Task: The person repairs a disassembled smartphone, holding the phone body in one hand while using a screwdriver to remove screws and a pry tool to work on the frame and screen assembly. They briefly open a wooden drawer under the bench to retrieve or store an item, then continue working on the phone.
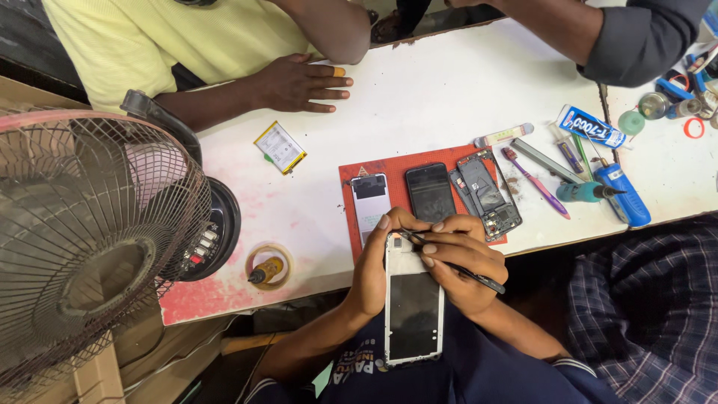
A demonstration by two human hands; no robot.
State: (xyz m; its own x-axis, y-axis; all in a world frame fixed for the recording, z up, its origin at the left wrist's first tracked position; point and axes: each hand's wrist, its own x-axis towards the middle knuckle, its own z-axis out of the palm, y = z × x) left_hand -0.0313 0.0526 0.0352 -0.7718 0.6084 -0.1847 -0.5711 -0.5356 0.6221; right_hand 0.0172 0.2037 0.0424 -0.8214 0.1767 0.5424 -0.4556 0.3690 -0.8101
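Observation:
My left hand [372, 271] grips the left edge of an opened white phone frame [413, 310], held upright over my lap at the table's near edge. My right hand [462, 263] holds a thin black tool [479, 278] like a pen, with its tip resting on the top end of the frame. My right fingers also rest on the frame's upper right corner. Just beyond my hands lies a red work mat [350, 196] carrying a white phone back [370, 199], a black phone [430, 191] and a bare phone chassis with its circuit board [488, 196].
A wire-caged fan [90, 247] fills the left side. On the white table [419, 97] lie a flat battery [280, 147], a tape roll holding a small bottle [268, 268], a glue tube [592, 127], a purple toothbrush [535, 182] and blue tools [624, 193]. Another person's hand [299, 82] rests at the far edge.

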